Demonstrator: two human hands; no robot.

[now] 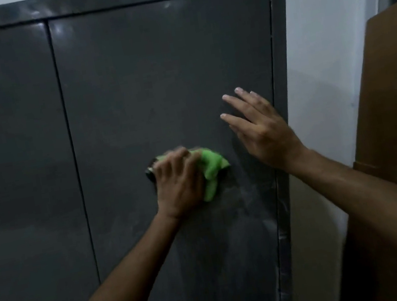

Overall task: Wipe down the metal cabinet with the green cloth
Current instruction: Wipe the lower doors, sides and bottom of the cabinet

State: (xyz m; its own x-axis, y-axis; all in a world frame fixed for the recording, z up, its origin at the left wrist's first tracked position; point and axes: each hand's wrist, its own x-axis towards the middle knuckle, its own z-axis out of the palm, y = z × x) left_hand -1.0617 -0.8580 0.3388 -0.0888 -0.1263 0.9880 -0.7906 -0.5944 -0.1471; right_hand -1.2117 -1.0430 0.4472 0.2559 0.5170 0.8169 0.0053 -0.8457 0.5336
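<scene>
On the right door: I see left hand [179, 182] gripping green cloth [212, 171], rubbing metal cabinet [155, 79].
Right hand [258, 125]: flat, fingers spread.
Next: I judge lower streaks need passes.

Metal cabinet [155, 79]: dark grey, upright, 2 flat doors w/ vertical seam left of centre, glossy, faint streaks lower right. Green cloth [212, 171]: bright, bunched, pressed against right door mid-height, just right of a dark knob [149, 173].
</scene>
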